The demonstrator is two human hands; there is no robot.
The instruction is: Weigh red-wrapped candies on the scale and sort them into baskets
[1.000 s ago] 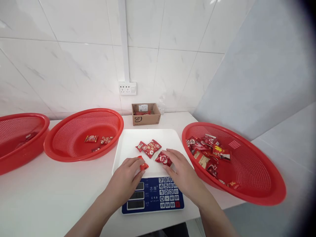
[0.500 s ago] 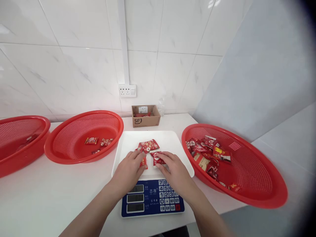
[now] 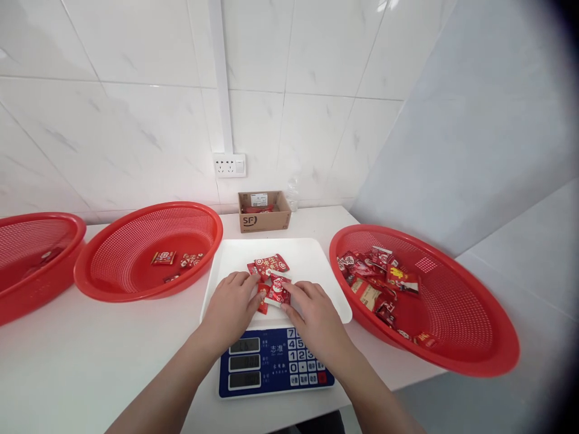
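Packet (image 3: 278,290) — right grip (image 3: 317,314) pinching its edge | left grip (image 3: 229,308) just beside — hold unclear

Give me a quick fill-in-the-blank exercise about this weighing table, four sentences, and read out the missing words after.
1. The left hand and right hand are at red packets on the scale tray, whose colour is ____.
2. The keypad panel has a background coloured ____.
3. The front of the cardboard box bears the two large letters ____.
4. The red basket showing the most packets stands to the person's ____.

Missing words: white; blue; SF; right.
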